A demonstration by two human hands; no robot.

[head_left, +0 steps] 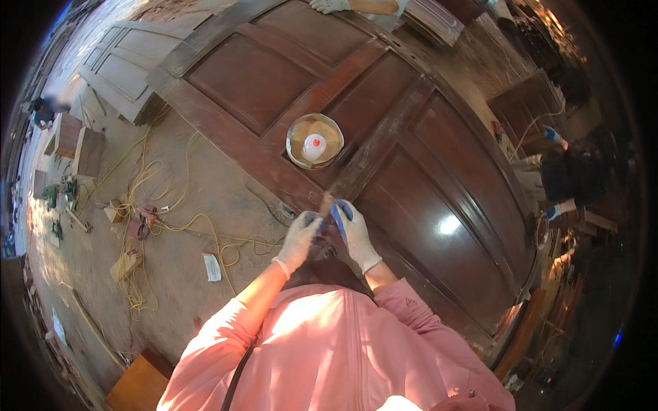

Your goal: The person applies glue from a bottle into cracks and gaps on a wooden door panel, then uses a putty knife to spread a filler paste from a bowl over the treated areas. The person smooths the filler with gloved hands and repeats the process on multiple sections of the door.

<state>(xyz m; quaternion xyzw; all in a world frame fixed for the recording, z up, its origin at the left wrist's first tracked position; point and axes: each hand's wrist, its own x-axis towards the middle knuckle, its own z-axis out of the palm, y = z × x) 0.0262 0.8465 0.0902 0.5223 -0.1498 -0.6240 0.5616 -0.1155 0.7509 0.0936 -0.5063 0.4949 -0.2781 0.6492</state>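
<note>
Both my hands wear white gloves with blue on the fingers, and they are close together at the near edge of a dark brown panelled wooden door. My right hand is closed, its fingers around a small brown strip that looks like sandpaper. Just left of it, my left hand has its fingers curled in beside the strip's lower end; what they grip is hidden. Beyond my hands, a round tub rests on the door, holding tan material and a white bottle with a red tip.
Another person's gloved hand rests at the door's far edge. Someone else in gloves is at the right. Yellow cords and wood blocks lie on the left floor. A paler panelled door stands back left.
</note>
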